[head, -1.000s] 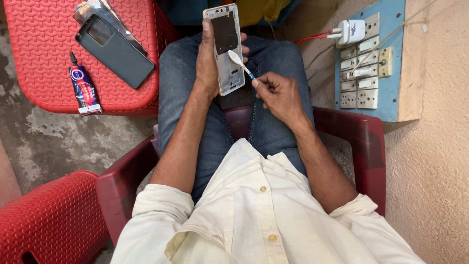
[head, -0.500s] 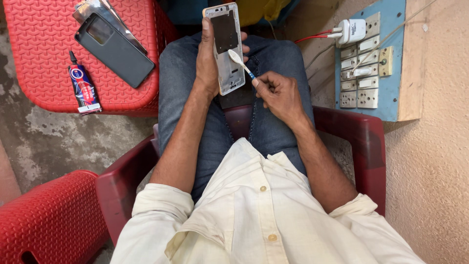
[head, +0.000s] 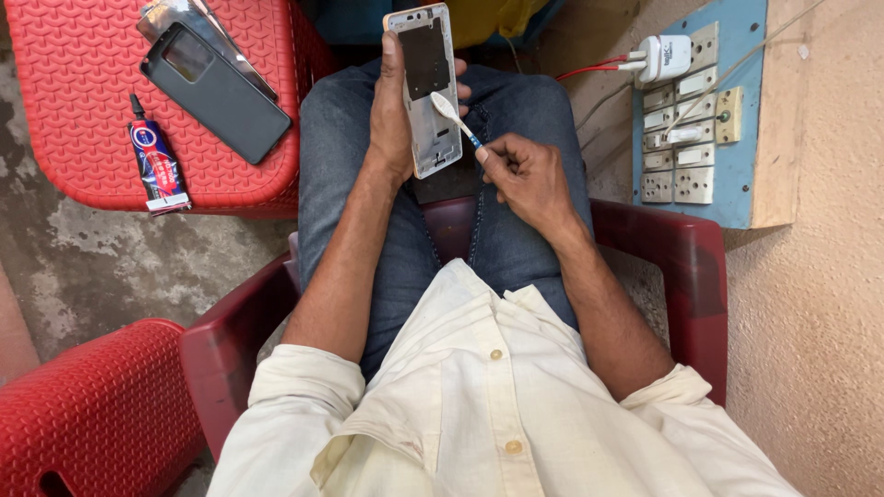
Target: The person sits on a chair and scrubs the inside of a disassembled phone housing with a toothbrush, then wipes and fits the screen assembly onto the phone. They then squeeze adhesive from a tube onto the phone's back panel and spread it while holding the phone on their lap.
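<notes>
My left hand (head: 394,115) grips an opened phone body (head: 425,87) with a pale frame and dark inside, held upright over my lap. My right hand (head: 525,175) pinches a small toothbrush (head: 451,115) with a white head and blue handle. Its bristles rest on the lower middle of the phone's inner face. Both forearms reach out over my jeans, and I sit in a dark red plastic chair (head: 663,276).
A red plastic stool (head: 83,110) at the left carries a dark phone back cover (head: 216,92), a shiny panel (head: 175,14) and a glue tube (head: 158,167). On the right wall hangs a blue switchboard (head: 704,120) with a white charger (head: 665,55). Another red stool (head: 83,414) stands lower left.
The toothbrush head has shifted very slightly on the phone's inner face; both hands stay where they were.
</notes>
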`<state>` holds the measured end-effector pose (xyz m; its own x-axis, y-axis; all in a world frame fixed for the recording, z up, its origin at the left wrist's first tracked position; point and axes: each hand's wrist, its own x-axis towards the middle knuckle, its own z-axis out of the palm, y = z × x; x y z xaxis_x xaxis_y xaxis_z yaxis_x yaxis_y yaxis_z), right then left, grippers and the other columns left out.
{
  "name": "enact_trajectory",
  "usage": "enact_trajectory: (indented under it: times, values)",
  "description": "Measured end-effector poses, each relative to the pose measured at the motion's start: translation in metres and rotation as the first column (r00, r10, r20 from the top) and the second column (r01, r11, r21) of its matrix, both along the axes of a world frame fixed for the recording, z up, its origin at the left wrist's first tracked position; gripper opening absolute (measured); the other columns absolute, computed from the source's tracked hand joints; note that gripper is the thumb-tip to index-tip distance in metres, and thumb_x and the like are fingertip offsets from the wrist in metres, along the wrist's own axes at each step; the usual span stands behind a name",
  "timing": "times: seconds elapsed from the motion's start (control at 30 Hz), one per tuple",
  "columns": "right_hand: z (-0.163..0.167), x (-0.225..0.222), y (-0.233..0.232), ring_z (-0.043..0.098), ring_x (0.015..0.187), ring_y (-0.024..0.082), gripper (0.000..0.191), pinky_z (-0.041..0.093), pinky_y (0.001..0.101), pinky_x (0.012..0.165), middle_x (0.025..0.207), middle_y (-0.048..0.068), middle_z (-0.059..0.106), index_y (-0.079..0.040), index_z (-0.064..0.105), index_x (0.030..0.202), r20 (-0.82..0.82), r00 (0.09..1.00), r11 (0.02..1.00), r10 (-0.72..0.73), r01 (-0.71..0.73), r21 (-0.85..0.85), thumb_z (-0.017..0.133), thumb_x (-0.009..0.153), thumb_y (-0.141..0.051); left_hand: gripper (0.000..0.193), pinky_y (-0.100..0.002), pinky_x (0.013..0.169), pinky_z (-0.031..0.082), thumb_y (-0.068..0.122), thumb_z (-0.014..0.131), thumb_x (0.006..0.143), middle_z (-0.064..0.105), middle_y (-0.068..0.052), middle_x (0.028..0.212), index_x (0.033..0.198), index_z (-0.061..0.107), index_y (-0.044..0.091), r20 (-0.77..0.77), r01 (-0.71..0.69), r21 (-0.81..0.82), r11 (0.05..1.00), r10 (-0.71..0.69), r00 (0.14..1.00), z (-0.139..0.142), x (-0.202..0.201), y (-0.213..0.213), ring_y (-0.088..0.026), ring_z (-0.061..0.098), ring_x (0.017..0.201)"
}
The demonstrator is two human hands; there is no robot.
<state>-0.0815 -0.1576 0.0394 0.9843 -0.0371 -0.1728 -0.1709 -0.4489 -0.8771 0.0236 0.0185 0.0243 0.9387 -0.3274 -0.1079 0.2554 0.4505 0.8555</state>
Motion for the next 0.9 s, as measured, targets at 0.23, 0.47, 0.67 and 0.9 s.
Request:
enact_trajectory:
  times: [0.23, 0.47, 0.67, 0.9]
  values:
    - [0.0017, -0.0001, 0.0005, 0.060, 0.051, 0.005, 0.026, 0.044, 0.0219, 0.041, 0.069, 0.003, 0.069, -0.001, 0.074, 0.097, 0.006, 1.000, 1.000, -0.002, 0.002, 0.004, 0.069, 0.102, -0.026, 0.104, -0.040, 0.080, 0.071, 0.084, 0.033, 0.090, 0.070, -0.023, 0.120, 0.147, 0.050, -0.002, -0.006, -0.001, -0.017, 1.000, 0.001, 1.000, 0.0004, 0.0009, 0.0000, -0.024, 0.076, 0.097]
    - [0.0034, 0.0000, 0.0014, 0.059, 0.051, 0.005, 0.026, 0.044, 0.0219, 0.042, 0.069, 0.003, 0.069, -0.001, 0.074, 0.097, -0.007, 1.000, 1.000, -0.011, 0.011, 0.022, 0.069, 0.103, -0.026, 0.103, -0.039, 0.079, 0.070, 0.084, 0.034, 0.091, 0.070, -0.023, 0.120, 0.146, 0.051, -0.001, -0.016, 0.001, -0.034, 0.999, -0.001, 1.000, 0.0022, 0.0005, -0.0005, -0.023, 0.075, 0.097]
    - [0.0029, 0.0002, 0.0010, 0.059, 0.050, 0.005, 0.025, 0.043, 0.0220, 0.042, 0.068, 0.003, 0.069, -0.001, 0.074, 0.097, -0.013, 1.000, 1.000, -0.012, 0.013, 0.019, 0.069, 0.102, -0.025, 0.101, -0.039, 0.079, 0.070, 0.082, 0.034, 0.092, 0.070, -0.023, 0.121, 0.145, 0.052, -0.002, -0.021, 0.006, -0.054, 0.999, -0.007, 1.000, 0.0019, 0.0015, -0.0005, -0.023, 0.075, 0.097]
    - [0.0007, 0.0001, -0.0005, 0.060, 0.050, 0.005, 0.025, 0.043, 0.0216, 0.041, 0.068, 0.003, 0.069, -0.002, 0.074, 0.096, 0.009, 1.000, 1.000, 0.008, -0.008, -0.005, 0.069, 0.103, -0.025, 0.100, -0.039, 0.077, 0.072, 0.082, 0.031, 0.091, 0.070, -0.023, 0.120, 0.145, 0.051, 0.000, 0.016, -0.005, -0.027, 1.000, 0.006, 1.000, 0.0024, 0.0014, -0.0016, -0.023, 0.076, 0.097]
